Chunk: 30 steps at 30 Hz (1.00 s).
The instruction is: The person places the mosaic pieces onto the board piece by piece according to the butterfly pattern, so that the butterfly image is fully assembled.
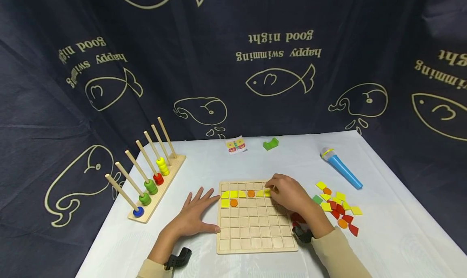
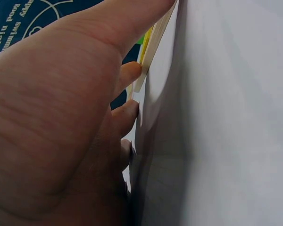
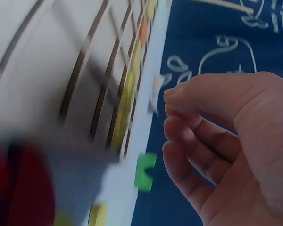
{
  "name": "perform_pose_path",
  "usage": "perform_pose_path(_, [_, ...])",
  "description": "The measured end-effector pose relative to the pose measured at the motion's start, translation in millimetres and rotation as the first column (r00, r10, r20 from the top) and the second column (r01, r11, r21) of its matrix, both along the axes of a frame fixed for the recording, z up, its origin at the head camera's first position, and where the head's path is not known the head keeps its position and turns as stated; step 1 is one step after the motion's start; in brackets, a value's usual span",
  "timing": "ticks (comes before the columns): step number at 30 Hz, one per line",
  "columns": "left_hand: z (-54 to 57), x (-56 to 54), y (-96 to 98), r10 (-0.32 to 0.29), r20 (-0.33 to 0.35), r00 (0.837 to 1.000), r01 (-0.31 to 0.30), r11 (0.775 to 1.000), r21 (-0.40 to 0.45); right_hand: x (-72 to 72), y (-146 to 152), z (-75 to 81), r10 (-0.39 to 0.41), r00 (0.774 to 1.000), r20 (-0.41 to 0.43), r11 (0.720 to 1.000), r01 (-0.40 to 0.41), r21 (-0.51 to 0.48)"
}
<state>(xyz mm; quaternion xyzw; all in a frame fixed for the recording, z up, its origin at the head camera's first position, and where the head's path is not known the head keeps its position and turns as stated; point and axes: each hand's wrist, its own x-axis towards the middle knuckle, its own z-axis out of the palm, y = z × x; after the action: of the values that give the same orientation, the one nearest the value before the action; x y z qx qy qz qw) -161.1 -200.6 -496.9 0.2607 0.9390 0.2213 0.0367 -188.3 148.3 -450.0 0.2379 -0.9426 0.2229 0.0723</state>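
Observation:
A wooden grid board [image 1: 248, 233] lies on the table. Its second row from the far edge holds yellow pieces [image 1: 233, 194] and an orange disc [image 1: 251, 193]; a yellow square [image 1: 225, 203] and another orange disc [image 1: 234, 203] sit one row nearer. My left hand [image 1: 193, 217] rests on the tabletop, fingers spread, thumb and index tips at the board's left edge. Over the far right corner hovers my right hand [image 1: 290, 193], fingers curled and thumb tip against the index finger. In the right wrist view nothing shows between those fingertips; the hand partly covers the row's right end.
Loose red, yellow, orange and green pieces [image 1: 340, 209] lie right of the board, some red ones beneath my right wrist. A blue toy microphone [image 1: 343, 170] lies beyond them. At left stands a bead-peg rack [image 1: 157, 189]. Toward the back are a butterfly card [image 1: 236, 145] and a green block [image 1: 270, 144].

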Motion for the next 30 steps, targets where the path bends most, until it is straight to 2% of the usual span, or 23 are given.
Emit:
perform_pose_path(5, [-0.4,0.0,-0.4,-0.001,0.005,1.000,0.001,1.000,0.004,-2.2,30,-3.7,-0.084,0.994,0.064,0.996,0.082,0.029])
perform_pose_path(11, [-0.8,-0.4,-0.4,-0.005,0.007,1.000,0.005,1.000,0.010,-3.8,53,-9.5,-0.195,0.962,0.190,0.980,0.181,0.086])
perform_pose_path(15, [-2.0,-1.1,0.0,0.003,0.008,1.000,-0.003,1.000,0.002,-5.5,60,-14.3,-0.215,0.946,0.244,0.975,0.194,0.108])
perform_pose_path(20, [-2.7,-1.4,0.2,0.005,0.009,1.000,-0.005,1.000,-0.001,-7.5,63,-17.4,-0.224,0.947,0.232,0.972,0.200,0.121])
perform_pose_path(25, [-1.9,-1.4,-0.1,-0.002,0.008,1.000,0.002,1.000,0.005,-7.6,60,-15.9,-0.216,0.955,0.201,0.976,0.202,0.087])
perform_pose_path(30, [-1.5,-1.1,-0.3,-0.003,0.011,1.000,0.003,1.000,0.009,-4.4,50,-11.4,-0.154,0.968,0.196,0.988,0.152,0.024])
